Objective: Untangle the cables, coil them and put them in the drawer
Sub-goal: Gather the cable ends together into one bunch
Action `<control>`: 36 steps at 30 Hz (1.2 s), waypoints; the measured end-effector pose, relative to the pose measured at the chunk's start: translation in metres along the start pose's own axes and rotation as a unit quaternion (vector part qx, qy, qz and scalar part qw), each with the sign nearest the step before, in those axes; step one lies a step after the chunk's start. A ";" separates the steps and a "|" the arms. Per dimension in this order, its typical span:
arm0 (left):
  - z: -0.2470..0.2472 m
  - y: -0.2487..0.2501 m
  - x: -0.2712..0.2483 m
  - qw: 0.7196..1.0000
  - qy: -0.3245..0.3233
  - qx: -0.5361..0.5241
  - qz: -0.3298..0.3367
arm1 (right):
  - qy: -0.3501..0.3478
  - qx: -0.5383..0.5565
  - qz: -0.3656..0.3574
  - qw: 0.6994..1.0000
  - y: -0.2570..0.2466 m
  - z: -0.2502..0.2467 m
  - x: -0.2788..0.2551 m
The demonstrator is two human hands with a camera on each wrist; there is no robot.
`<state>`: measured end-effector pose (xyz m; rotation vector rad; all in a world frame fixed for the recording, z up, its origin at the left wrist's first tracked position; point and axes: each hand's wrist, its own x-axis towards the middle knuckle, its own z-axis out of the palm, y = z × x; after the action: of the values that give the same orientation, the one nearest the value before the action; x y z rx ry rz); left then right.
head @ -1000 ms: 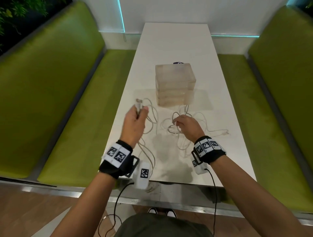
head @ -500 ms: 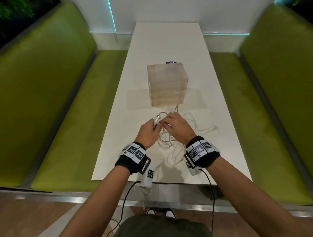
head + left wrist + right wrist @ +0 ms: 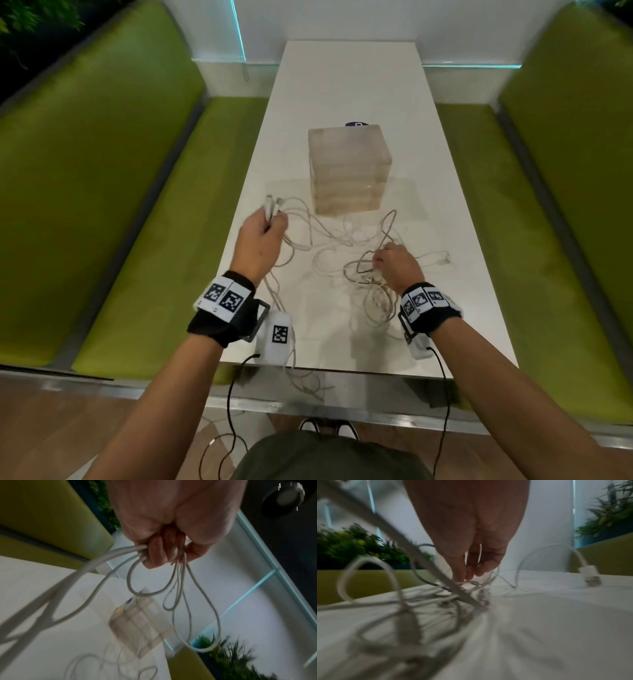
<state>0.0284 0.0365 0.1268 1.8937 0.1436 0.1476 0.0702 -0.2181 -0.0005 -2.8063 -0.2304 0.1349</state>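
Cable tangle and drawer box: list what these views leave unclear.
- Cables, head view: how many there are cannot be counted; the strands overlap and the right hand covers part of them.
- Right hand's hold, right wrist view: motion blur hides which strand the fingertips touch.
- Drawer box, head view: its frosted walls hide the contents.
- Left hand, left wrist view: the fist hides the plugs.

Bare arms w/ black wristbands (image 3: 219, 322) bearing b/w square-code tags, white camera pods (image 3: 276, 337), thin black leads.

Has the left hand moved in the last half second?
Yes. The left hand, gripping cable ends, has swung out leftward from the right hand, now left of the drawer box.
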 end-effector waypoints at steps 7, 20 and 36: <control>-0.015 0.000 -0.010 0.994 -0.106 0.008 0.000 | 0.109 0.188 -0.025 0.976 -0.033 -0.033 -0.011; -0.006 -0.002 -0.039 0.958 -0.279 0.068 0.017 | -0.132 0.352 -0.105 0.921 -0.103 -0.097 -0.063; -0.019 -0.010 -0.044 0.985 -0.132 -0.102 -0.038 | -0.287 0.194 -0.093 0.933 -0.094 -0.012 -0.118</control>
<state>-0.0182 0.0504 0.1220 1.6829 0.0192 -0.1368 -0.0576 -0.1542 0.0496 -2.2718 -0.5360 0.8583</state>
